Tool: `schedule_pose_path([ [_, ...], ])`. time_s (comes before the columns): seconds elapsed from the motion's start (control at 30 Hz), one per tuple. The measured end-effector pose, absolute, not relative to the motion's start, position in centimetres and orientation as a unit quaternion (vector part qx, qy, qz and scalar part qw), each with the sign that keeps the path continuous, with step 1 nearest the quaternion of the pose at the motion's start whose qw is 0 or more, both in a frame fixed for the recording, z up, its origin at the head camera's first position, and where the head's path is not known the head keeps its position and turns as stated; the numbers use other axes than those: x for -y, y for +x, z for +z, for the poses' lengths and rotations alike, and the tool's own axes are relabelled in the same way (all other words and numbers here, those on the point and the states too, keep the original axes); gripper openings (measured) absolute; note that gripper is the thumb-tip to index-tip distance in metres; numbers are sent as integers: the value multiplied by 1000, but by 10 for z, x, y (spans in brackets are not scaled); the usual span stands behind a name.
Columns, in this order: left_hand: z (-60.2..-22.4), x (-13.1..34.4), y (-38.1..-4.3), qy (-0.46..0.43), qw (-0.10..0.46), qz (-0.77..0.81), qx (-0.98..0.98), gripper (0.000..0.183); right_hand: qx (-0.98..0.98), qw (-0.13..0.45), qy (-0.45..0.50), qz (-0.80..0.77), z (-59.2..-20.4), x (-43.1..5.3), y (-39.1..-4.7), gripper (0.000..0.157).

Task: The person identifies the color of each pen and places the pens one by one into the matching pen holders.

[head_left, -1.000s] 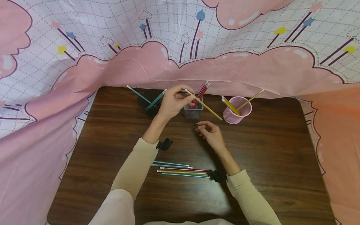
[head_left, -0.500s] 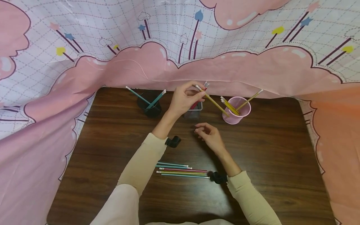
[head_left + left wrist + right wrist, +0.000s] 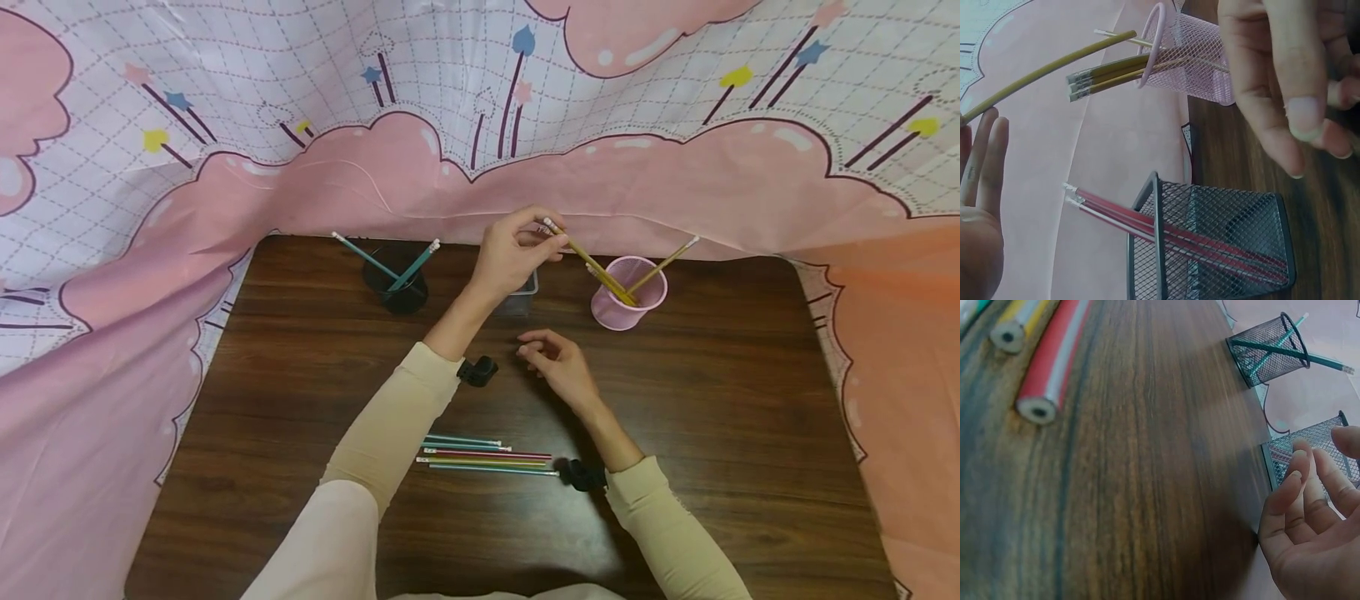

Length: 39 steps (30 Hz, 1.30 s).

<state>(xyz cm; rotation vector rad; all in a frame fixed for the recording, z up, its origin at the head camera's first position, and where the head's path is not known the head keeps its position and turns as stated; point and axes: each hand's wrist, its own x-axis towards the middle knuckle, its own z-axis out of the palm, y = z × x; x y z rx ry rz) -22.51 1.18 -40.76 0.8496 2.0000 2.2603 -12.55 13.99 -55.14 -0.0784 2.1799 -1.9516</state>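
Note:
My left hand [image 3: 513, 260] pinches a yellow pencil [image 3: 1041, 73] near its white eraser end. The pencil slants down to the right, its lower end overlapping the mouth of the pink mesh cup [image 3: 618, 315] in the head view. Inside that cup stand several yellow pencils [image 3: 1116, 75]. Under my left hand is a square dark mesh holder [image 3: 1229, 215] with red pencils [image 3: 1179, 240] leaning in it, mostly hidden in the head view. My right hand [image 3: 566, 367] hovers in front of that holder, fingers loosely bent, holding nothing.
A round black mesh cup [image 3: 405, 302] with teal pencils [image 3: 414, 265] stands at the back left. Several loose pencils [image 3: 487, 464], blue, red and yellow, lie on the brown wooden table [image 3: 712, 433] near its front. A pink patterned curtain [image 3: 637, 192] hangs behind.
My left hand has moved right with the yellow pencil, bringing its lower end from left of the pink cup to over its mouth. My right hand has hardly moved.

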Motion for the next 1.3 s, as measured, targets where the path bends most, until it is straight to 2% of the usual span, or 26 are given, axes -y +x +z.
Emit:
schedule_pose_path([
  [0.3, -412, -20, -219, 269, 6, 660, -701, 14, -744, 100, -37, -659, -562, -139, -124, 32],
  [0.53, -413, -22, -218, 278, 21, 672, -686, 30, -740, 110, -37, -662, -533, -135, -118, 28],
  [0.7, -414, -23, -220, 282, 26, 686, -670, 39, -735, 111, -39, -668, -541, -135, -119, 31],
  [0.93, -411, -19, -218, 279, 31, 685, -672, 42, -737, 106, -42, -666, -549, -137, -120, 31],
  [1.17, -404, -13, -213, 276, 5, 655, -704, 40, -760, 104, -53, -640, -533, -134, -114, 29],
  [1.3, -404, -9, -211, 292, -13, 648, -703, 38, -782, 94, -74, -612, -541, -135, -113, 29],
])
